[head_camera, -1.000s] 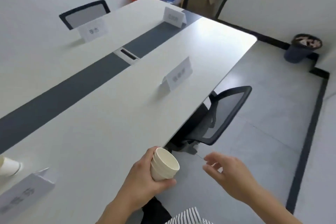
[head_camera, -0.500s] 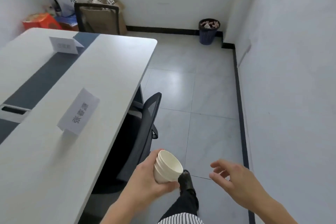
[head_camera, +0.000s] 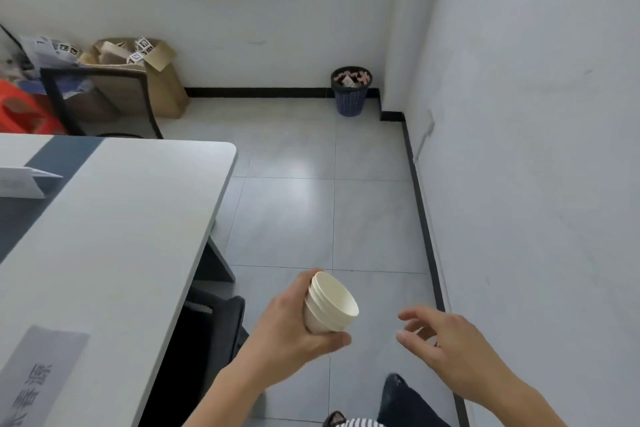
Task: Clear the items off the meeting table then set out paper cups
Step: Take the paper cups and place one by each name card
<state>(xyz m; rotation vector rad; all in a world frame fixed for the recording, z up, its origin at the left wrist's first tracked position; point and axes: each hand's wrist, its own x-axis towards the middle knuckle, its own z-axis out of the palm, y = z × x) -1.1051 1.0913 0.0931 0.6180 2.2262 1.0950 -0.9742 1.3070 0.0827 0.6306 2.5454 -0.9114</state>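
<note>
**Three or so nested cups in hand, none set down at this end**

Biggest thing in shot is the tabletop [head_camera: 131, 218], filling the left side, white with a dark strip running down its middle. And look at it: bare apart from place cards, so the clearing part of the job reads as done here, at least on the stretch the camera catches. No cup stands on it anywhere in view, which tells me the setting-out is still ahead for these seats.

Next down in size, a cardboard box [head_camera: 162, 80] against the far wall, a dark chair [head_camera: 100, 100] in front of it, and a waste bin [head_camera: 350, 91] in the corner, already holding scraps.

On the tabletop, one folded name card [head_camera: 24, 180] near the far end and another name card [head_camera: 41, 374] close by at the bottom left edge.

Now the hands. The left hand [head_camera: 291, 326] is out over the floor, just off the tabletop's edge, wrapped around a stack of paper cups [head_camera: 329, 303], mouths tipped toward the right. The right hand [head_camera: 446, 340] is empty, fingers loosely curled and spread, near the stack but not touching it. My call: it is poised to peel one cup free for the nearest card.
</note>
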